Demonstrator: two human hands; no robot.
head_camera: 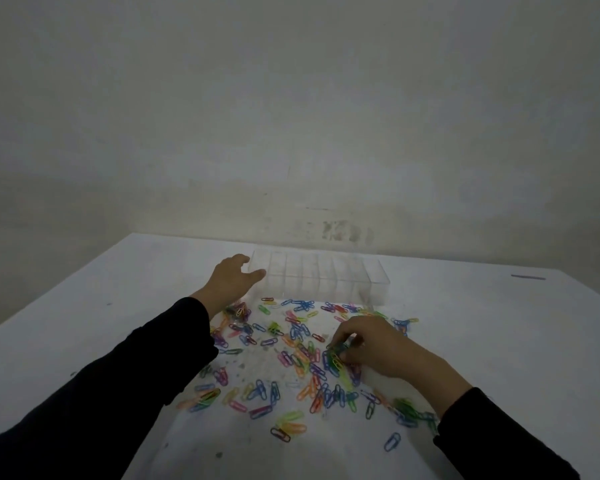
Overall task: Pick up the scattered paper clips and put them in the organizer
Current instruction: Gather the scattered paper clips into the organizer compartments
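Several coloured paper clips (291,355) lie scattered across the middle of the white table. A clear plastic organizer (326,280) with several compartments stands behind them, near the wall. My left hand (231,282) rests at the organizer's left end, fingers spread, thumb touching its near corner, holding nothing. My right hand (374,346) is down in the pile on the right, its fingertips pinched on a small bunch of green and yellow clips (336,358).
The white table (84,323) runs to a wall at the back and has bare room on the left and right. A thin dark mark (528,277) lies at the far right. Small specks dot the surface among the clips.
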